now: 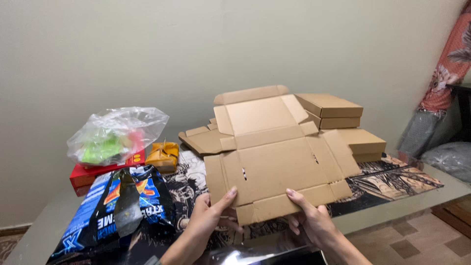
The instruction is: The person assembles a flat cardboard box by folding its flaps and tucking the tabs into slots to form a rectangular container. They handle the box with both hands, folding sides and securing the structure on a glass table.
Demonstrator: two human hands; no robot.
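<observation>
A flat, unfolded brown cardboard box blank (274,157) is held up over the table, tilted toward me. My left hand (211,216) grips its near left edge, thumb on top. My right hand (311,221) grips the near right edge, thumb on the front flap. The blank shows fold lines, side flaps and small slots. More flat blanks (201,140) lie behind it on the table.
Three folded brown boxes (338,115) are stacked at the back right. A clear plastic bag (115,135) sits on a red box (98,172) at left, beside a small yellow packet (163,156). A blue snack bag (113,206) lies near left. The table (392,206) has a printed cover.
</observation>
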